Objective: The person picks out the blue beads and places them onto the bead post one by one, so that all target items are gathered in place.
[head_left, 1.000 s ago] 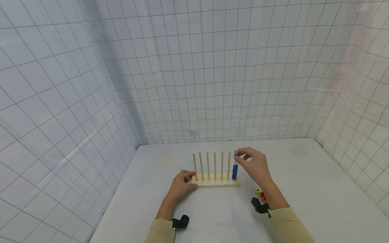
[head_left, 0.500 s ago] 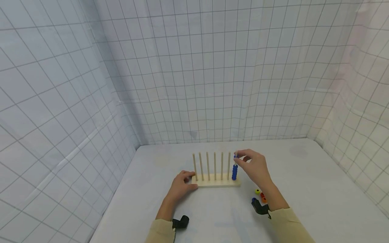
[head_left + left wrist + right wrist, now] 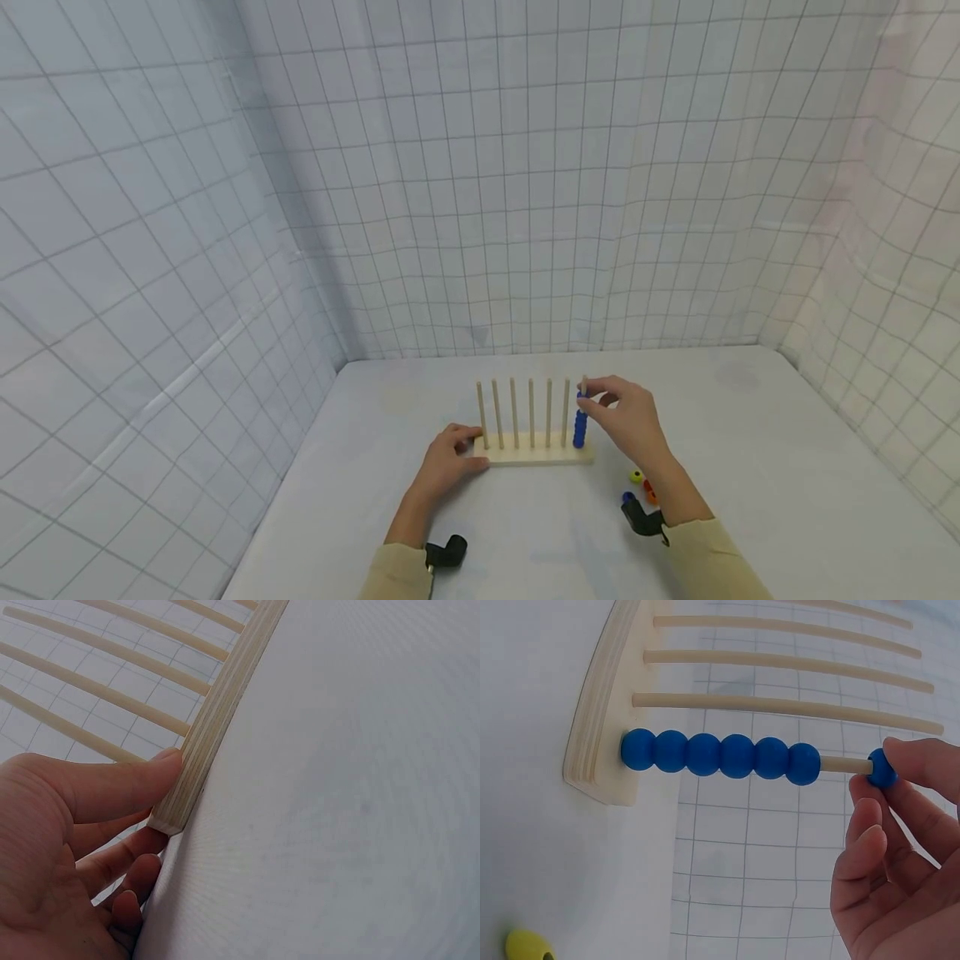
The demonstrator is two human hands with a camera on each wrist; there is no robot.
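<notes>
A pale wooden peg rack (image 3: pixel 532 455) with several upright rods stands on the table. My left hand (image 3: pixel 444 460) grips the left end of its base, thumb (image 3: pixel 135 784) on the front side and fingers curled behind. Near the top of the rightmost rod, my right hand (image 3: pixel 628 417) pinches a blue bead (image 3: pixel 882 769) between thumb and fingertips. The rod runs into this bead, and its tip shows above it in the head view. Below, a stack of blue beads (image 3: pixel 720 755) fills the lower part of the same rod, with a short bare stretch between. The other rods carry no beads.
By the right wrist lie loose beads: a yellow one (image 3: pixel 637 477), a blue one (image 3: pixel 627 497) and red and orange ones (image 3: pixel 651 497), partly hidden by the arm. White grid-patterned curtains (image 3: pixel 525 208) surround the white table (image 3: pixel 540 533).
My right hand has lowered slightly, bringing the pinched blue bead a little down the rod towards the stack. My left hand keeps its hold on the base.
</notes>
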